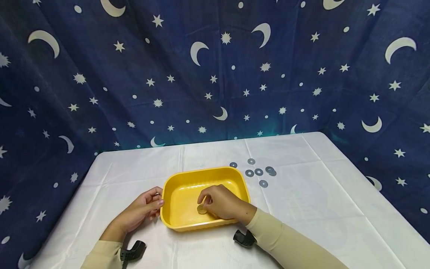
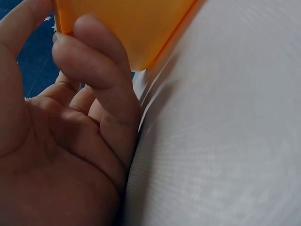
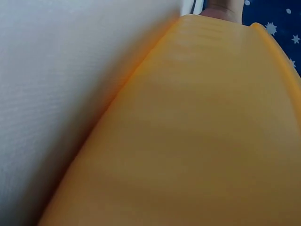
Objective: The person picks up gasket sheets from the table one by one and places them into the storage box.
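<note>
At the lower centre, one yellow tray sits between two hands: the left hand's fingertips touch its outer wall; the right's fingers curl inside at one disc, pinched or not I cannot tell. Seven grey washers lie right of centre.

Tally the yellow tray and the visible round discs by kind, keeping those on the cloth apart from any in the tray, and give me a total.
Grey ring discs on the white cloth: 7
Disc inside the tray: 1
Yellow tray: 1
Total: 9
</note>
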{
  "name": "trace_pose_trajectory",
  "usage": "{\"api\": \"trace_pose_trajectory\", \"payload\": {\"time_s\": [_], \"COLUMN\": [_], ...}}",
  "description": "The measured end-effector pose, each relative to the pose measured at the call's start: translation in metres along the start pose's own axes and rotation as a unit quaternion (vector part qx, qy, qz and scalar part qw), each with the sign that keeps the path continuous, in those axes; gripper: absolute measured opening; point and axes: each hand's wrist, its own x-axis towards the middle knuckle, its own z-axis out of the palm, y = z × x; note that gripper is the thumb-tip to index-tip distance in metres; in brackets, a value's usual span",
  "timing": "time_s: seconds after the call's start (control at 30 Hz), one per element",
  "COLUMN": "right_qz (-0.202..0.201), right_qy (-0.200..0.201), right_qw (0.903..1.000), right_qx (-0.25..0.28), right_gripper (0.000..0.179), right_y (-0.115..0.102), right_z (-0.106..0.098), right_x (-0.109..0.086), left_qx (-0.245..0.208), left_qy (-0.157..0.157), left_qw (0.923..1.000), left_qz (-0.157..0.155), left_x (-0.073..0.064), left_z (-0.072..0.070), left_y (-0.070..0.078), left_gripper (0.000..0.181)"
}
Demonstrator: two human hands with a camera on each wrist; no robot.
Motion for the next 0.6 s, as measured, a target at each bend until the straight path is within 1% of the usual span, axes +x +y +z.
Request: {"api": "trace_pose_trajectory", "payload": {"time_s": [0.07,0.3,0.6], "right_qz": [0.003,0.012,0.003], "right_qy": [-0.004,-0.019,-0.015], "right_qw": [1.0000,0.9997,0.9992], "right_qx": [-0.004,-0.012,-0.038], "right_gripper": [0.015,0.009,0.015], "right_y": [0.0007,0.0013,0.0017], "right_z": [0.0012,0.0027,0.0037], "right_x": [0.0014,0.0043,0.0046], "left_qx": [0.005,0.010,0.014], "left_qy": [0.001,-0.001,0.001], "left_qw": [1.0000,0.9999,0.9999], "left_qz": [0.002,0.012,0.007], "left_x": [0.0002,0.0009,0.0010], "left_z": [0.0001,-0.0007,0.0000], "left_y": [-0.0004,-0.0010,-0.0006], "left_gripper": [0.025,0.025,0.026]}}
